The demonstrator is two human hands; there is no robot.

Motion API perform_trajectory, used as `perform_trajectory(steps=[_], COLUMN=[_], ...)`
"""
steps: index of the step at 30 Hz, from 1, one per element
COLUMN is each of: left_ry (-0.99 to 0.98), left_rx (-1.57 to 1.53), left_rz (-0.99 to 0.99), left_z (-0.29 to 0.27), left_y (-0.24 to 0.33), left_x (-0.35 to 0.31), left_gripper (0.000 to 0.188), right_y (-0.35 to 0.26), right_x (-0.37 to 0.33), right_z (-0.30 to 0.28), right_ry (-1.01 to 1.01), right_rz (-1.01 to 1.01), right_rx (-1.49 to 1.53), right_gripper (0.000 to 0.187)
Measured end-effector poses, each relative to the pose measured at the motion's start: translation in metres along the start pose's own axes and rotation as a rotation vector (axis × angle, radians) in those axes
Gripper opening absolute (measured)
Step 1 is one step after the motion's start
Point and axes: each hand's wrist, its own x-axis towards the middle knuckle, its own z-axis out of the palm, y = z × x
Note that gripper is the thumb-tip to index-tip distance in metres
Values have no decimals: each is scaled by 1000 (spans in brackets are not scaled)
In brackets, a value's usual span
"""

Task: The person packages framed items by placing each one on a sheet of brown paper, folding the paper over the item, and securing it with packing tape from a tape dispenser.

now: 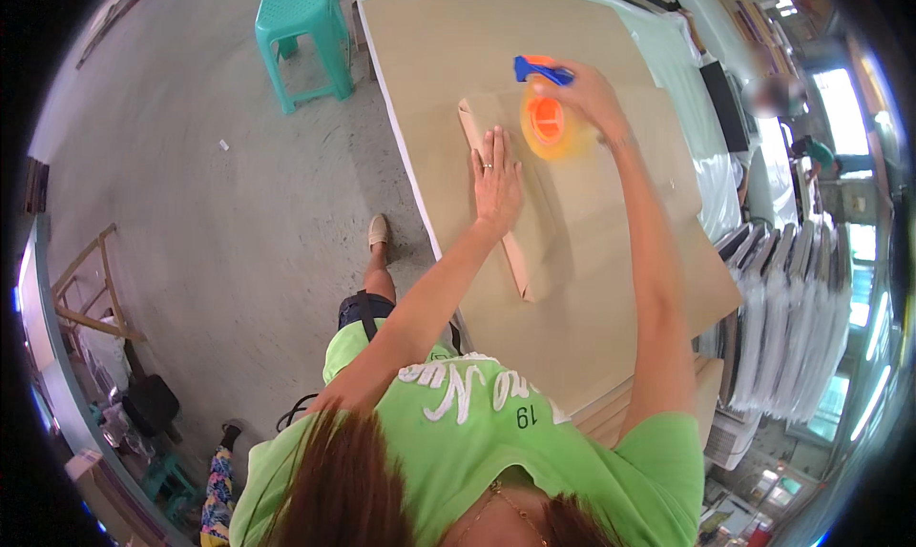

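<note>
My left hand (497,189) lies flat, fingers stretched out, on a long, narrow parcel (515,256) wrapped in brown paper. The parcel sits on a large brown sheet (592,289) that covers much of the table. To the right of the parcel's far end, my right hand (587,99) is closed round a tape dispenser (536,70) with blue and orange parts. A yellowish roll of tape with an orange core hangs from it, a little blurred by motion. The dispenser appears to be above the sheet; whether its tape touches the parcel I cannot tell.
A green plastic stool (303,37) stands on the floor beyond the table's left edge. At the right is a row of plastic-wrapped flat panels (787,309). A wooden frame (95,289) leans at far left. Another person's patterned trouser leg (218,490) shows at lower left.
</note>
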Motion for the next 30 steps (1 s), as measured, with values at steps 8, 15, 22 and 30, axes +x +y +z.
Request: perform_trajectory(steps=[8, 15, 22, 30], left_ry=[38, 82, 102, 135], left_rx=[-36, -74, -54, -133], left_rz=[-172, -144, -97, -111], left_z=[-5, 3, 10, 9], left_y=[12, 1, 10, 0], left_x=[1, 2, 7, 4], left_gripper=[59, 55, 53, 54], right_y=[-5, 8, 45, 13], right_x=[81, 71, 39, -166], right_z=[48, 49, 42, 9], right_ry=[-616, -598, -565, -439], right_rz=[232, 212, 152, 316], right_rx=[-301, -225, -100, -56], right_gripper=[49, 34, 34, 31])
